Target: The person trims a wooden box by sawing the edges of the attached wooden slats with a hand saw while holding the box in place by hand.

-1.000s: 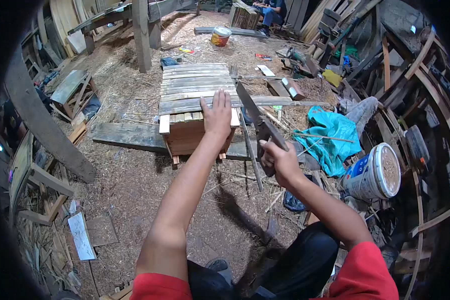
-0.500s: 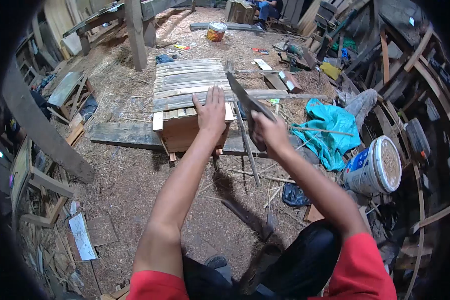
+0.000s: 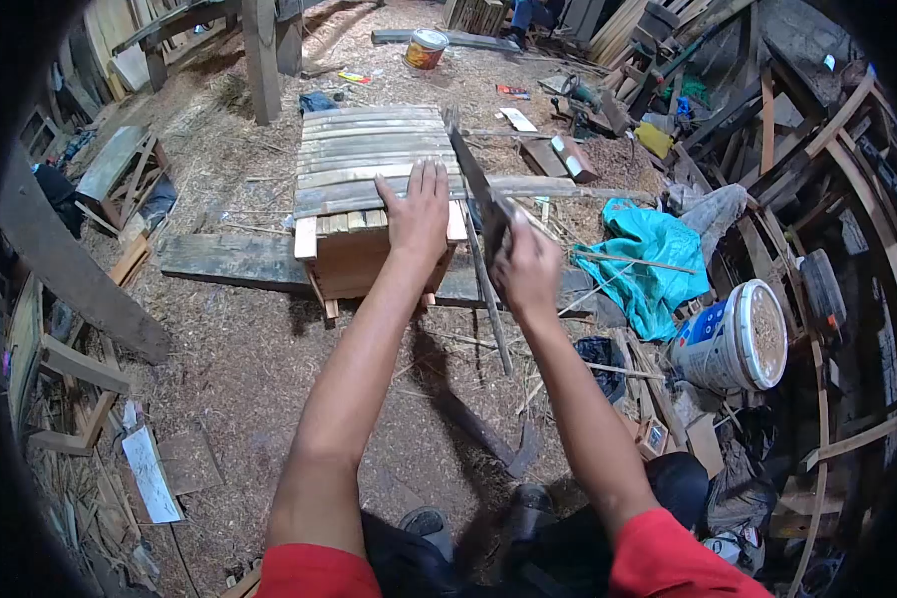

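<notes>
A small wooden box (image 3: 344, 261) topped with pale narrow slats (image 3: 364, 149) stands in front of me on a dark plank (image 3: 234, 261). My left hand (image 3: 419, 214) lies flat near the top's front right corner, fingers stretched forward. In my right hand (image 3: 528, 267) is a handsaw (image 3: 480, 184), gripped by its handle. Its blade points away from me along the right side of the box, where the slat ends are. Whether the teeth touch a slat, I cannot tell. A thin stick (image 3: 490, 309) leans beside the box, below the saw.
Teal plastic sheeting (image 3: 648, 264) and a white bucket (image 3: 733, 339) are on the right. A long-handled tool (image 3: 488, 434) lies near my feet. Posts (image 3: 80, 259) and scrap wood stand left. Farther back are a paint tub (image 3: 427, 50) and a partly visible person (image 3: 533, 12).
My right hand has shifted slightly left and down with the saw, and the right elbow has swung inward. My left hand keeps its place on the slats. The whole view has shifted a little.
</notes>
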`<state>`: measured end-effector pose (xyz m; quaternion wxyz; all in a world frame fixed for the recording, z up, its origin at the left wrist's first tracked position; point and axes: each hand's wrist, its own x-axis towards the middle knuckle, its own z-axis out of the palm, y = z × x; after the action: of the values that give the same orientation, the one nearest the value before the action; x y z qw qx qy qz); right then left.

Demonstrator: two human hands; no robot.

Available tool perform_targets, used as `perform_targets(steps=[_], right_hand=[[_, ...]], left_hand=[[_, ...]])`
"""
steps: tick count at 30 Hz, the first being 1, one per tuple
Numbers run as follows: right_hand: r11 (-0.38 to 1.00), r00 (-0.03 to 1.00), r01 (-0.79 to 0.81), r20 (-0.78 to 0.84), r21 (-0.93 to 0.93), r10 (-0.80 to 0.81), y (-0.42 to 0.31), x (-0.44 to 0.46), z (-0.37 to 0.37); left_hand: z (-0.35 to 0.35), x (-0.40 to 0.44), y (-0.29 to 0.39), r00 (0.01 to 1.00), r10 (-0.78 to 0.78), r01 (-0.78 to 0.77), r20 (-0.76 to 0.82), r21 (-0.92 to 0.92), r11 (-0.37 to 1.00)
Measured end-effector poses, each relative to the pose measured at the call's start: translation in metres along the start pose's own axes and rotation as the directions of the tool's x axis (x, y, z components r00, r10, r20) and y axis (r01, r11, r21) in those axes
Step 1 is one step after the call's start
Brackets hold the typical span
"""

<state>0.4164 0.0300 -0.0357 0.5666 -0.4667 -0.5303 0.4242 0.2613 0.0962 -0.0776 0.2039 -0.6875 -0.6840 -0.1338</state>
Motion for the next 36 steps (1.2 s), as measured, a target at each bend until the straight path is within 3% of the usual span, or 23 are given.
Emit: perform_targets(steps=[2,5,8,11,12,13,15,18,21,22,25,29,32,33,35,36], right_hand=[[0.995,0.998,-0.038,-0.042,0.095,0.042,0.0,0.009,0.009],[0.986,0.995,0.09,-0.039,-0.142,-0.096,-0.019,-0.046,-0.018],[0.998,0.997,-0.038,-0.058,0.055,0.042,-0.026,-0.089,-0.035],[0.999,0.998,0.011,-0.067,-0.04,-0.013,-0.013,-0.038,-0.013],[0.99,0.99,0.106,-0.084,-0.09,-0.114,0.002,-0.011,-0.002],[0.997,0.997,0.079,-0.016,-0.001,-0.079,0.014,0.01,0.005],[0.956,0.983,0.18,0.009,-0.231,-0.183,-0.004,0.009,0.006],[0.999,0.999,-0.005,0.037,-0.046,0.007,-0.023,-0.057,-0.021],[1.0,0.999,-0.026,0.024,0.013,0.026,-0.019,-0.052,-0.015],[0.992,0.994,0.107,0.045,-0.074,-0.104,-0.012,-0.035,-0.009],[0.996,0.999,0.029,0.026,-0.081,-0.027,-0.01,-0.01,-0.006],[0.998,0.999,-0.029,0.014,-0.051,0.03,-0.028,-0.086,-0.036],[0.995,0.999,-0.017,-0.037,-0.103,0.013,-0.027,-0.065,-0.026],[0.938,0.978,0.198,-0.006,-0.284,-0.208,-0.002,-0.036,-0.022],[0.997,1.0,0.003,0.011,-0.077,-0.003,0.007,-0.002,-0.008],[0.994,1.0,0.014,0.022,-0.108,-0.011,0.0,-0.008,-0.009]], left_hand=[[-0.003,0.004,0.001,0.999,-0.023,0.023,0.026,-0.034,0.999],[-0.003,0.011,0.0,0.998,-0.021,0.022,0.06,-0.03,0.999],[-0.008,0.009,0.001,0.998,-0.019,0.021,0.063,-0.024,0.999],[-0.006,-0.003,0.004,0.999,0.003,-0.003,0.036,0.001,1.0],[-0.006,-0.006,0.003,1.0,0.0,0.0,0.027,0.012,1.0],[-0.006,-0.007,0.002,0.999,0.0,0.0,0.035,0.008,1.0],[-0.007,-0.002,0.001,0.999,0.005,-0.005,0.045,-0.001,1.0],[-0.005,-0.006,0.003,1.0,0.0,0.0,0.02,0.003,1.0],[-0.003,-0.006,0.0,1.0,0.011,-0.011,0.008,0.017,1.0],[-0.006,-0.004,-0.001,1.0,0.01,-0.011,0.022,0.018,1.0],[-0.006,-0.001,0.0,1.0,0.002,-0.001,0.029,-0.014,1.0],[-0.007,0.001,0.001,1.0,0.011,-0.012,0.029,0.007,1.0],[-0.012,-0.007,0.003,0.997,0.013,-0.014,0.071,0.014,1.0],[-0.013,-0.005,0.002,0.996,0.01,-0.01,0.084,0.003,1.0],[-0.014,-0.003,0.003,0.997,0.0,0.001,0.078,-0.008,1.0],[-0.011,-0.003,0.002,0.998,-0.002,0.002,0.069,-0.008,1.0]])
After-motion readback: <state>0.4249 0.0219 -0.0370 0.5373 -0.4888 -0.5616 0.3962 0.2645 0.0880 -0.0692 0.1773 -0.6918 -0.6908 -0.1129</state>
